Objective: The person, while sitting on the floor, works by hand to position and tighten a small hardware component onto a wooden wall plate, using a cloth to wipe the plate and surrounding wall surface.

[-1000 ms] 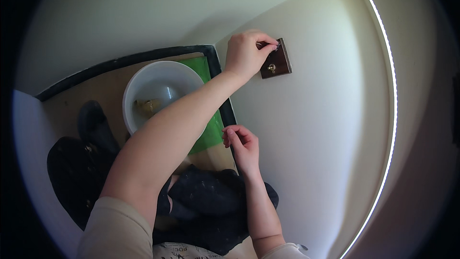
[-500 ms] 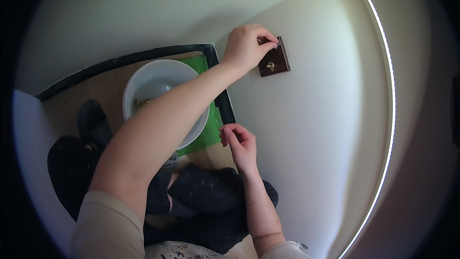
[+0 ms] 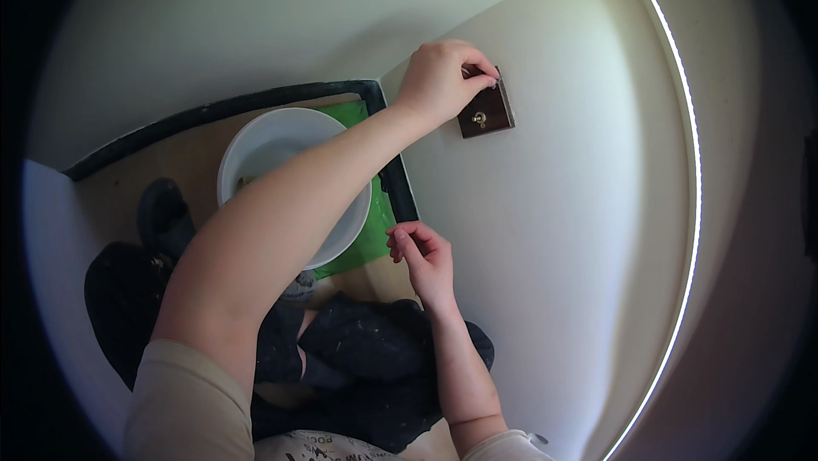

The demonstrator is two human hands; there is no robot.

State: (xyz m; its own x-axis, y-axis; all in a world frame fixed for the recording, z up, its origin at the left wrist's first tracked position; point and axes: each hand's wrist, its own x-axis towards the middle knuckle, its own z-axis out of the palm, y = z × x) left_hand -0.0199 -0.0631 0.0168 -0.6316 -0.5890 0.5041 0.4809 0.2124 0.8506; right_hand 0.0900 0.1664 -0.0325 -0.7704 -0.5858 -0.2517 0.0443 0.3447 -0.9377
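The pale wall (image 3: 562, 248) gives broad open room to the right; a dark baseboard (image 3: 400, 193) edges the floor. Inside that corner stands the white bucket (image 3: 273, 141), its rim crossed by the left forearm (image 3: 298, 197), above a green sheet (image 3: 378, 235). The left hand (image 3: 443, 77) pinches at the wall-mounted brown plate (image 3: 498, 113); the right hand (image 3: 428, 261) hangs half-curled, released. Below the pinch sits a brass toggle (image 3: 479, 118); between the fingertips, a small metal part (image 3: 495, 84), mostly hidden.
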